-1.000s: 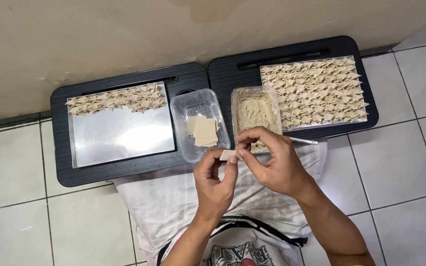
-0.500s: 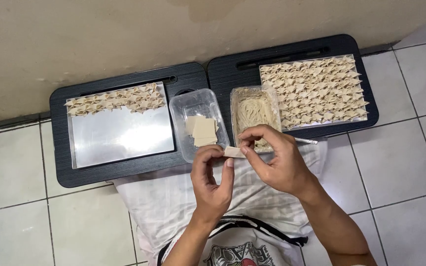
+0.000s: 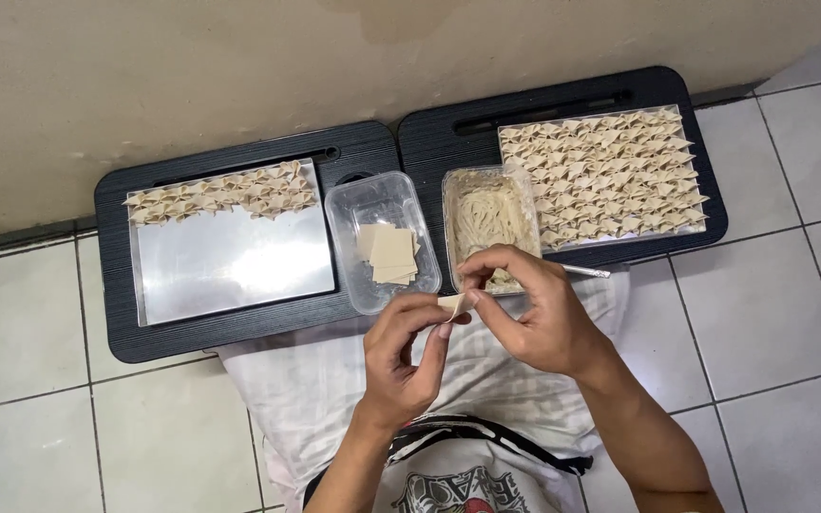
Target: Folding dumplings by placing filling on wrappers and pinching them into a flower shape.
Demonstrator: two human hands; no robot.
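Left hand point(image 3: 401, 356) and right hand point(image 3: 534, 313) pinching a small dough wrapper point(image 3: 452, 304) above two black trays point(image 3: 239, 323).

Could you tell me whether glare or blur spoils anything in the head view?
In the head view, the left metal tray reflects a pale sheen but hides nothing; both hands, left hand and right hand, look sharp around the small wrapper; lighting is soft and even.

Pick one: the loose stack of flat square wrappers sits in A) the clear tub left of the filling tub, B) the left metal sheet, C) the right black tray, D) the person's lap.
A: the square wrappers lie inside the clear tub, left of the filling tub.
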